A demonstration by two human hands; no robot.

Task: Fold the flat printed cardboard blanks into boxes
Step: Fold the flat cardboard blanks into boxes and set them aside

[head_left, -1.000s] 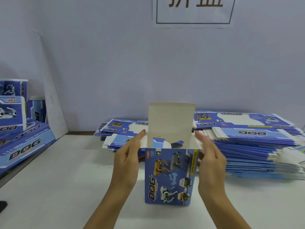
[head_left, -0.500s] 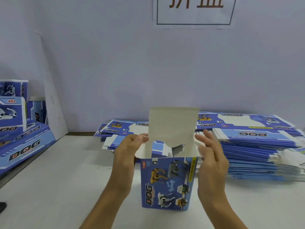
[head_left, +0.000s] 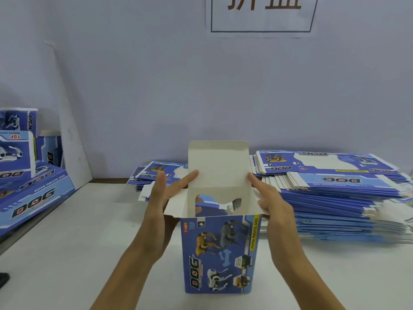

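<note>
— Where's your box?

— Upright on the table at 6 o'clock, top open, lid flap standing; the inside looks bare.

— Your hands?

— Left hand and right hand flank it, fingers straight, fingertips touching the flap's edges, gripping nothing. Flat blanks are stacked at 2 o'clock, finished boxes at 9.

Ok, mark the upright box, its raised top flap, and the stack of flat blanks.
upright box (head_left: 221, 253), head view, printed front panel.
raised top flap (head_left: 218, 162), head view, plain inner face.
stack of flat blanks (head_left: 335, 198), head view, top sheets at right.
</note>
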